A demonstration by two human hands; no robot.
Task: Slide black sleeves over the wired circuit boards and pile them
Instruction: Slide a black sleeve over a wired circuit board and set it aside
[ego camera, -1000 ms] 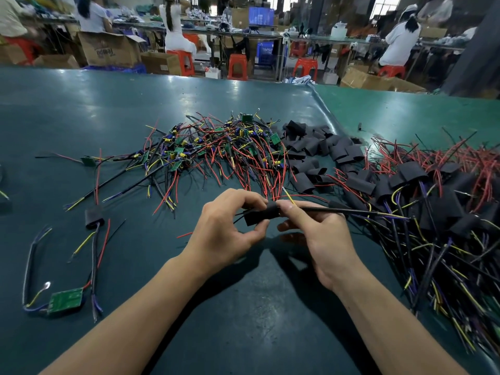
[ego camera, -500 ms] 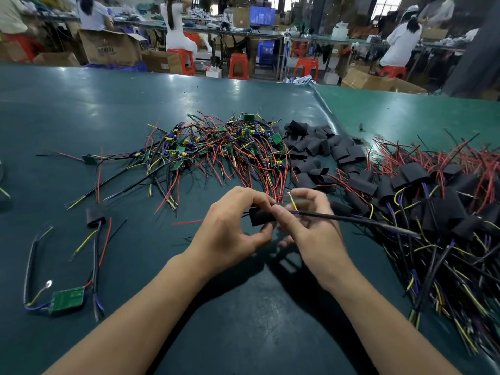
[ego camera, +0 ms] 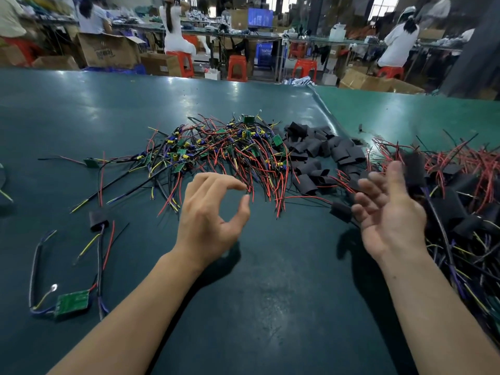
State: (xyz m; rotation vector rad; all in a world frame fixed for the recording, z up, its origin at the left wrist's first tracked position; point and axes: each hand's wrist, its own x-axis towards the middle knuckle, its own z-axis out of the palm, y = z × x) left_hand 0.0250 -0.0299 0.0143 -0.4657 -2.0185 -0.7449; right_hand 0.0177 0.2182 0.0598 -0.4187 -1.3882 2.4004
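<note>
Table (ego camera: 257,307): a wide dark green mat, and most of what lies on it belongs to this job.
Finished pile (ego camera: 460,207): heaped at the right edge, boards already inside black sleeves with red, yellow and purple leads sticking out. It is a big heap, so I judge a good share of the work is done.
Bare boards (ego camera: 224,152): a tangle of small green circuit boards and red wires at the middle, far from the person. None wears a sleeve, and there are plenty, so a lot is left.
Loose sleeves (ego camera: 319,155): a scatter of empty black tubes between the bare tangle and the finished heap, enough in stock to carry on.
Right hand (ego camera: 389,212): palm up beside the finished heap, fingers spread and holding nothing. It is blurred. A sleeved piece (ego camera: 412,169) hangs just past the fingertips over the heap, looking freshly let go, though I cannot tell for sure.
Left hand (ego camera: 213,212): hovering near the tangle, thumb and forefinger curved toward each other but apart, gripping nothing. Likely the next board comes from there.
Stray board (ego camera: 71,303): one unsleeved green board with wires, near left, apart from the rest.
Stray sleeved piece (ego camera: 98,220): just beyond it, not yet piled.
</note>
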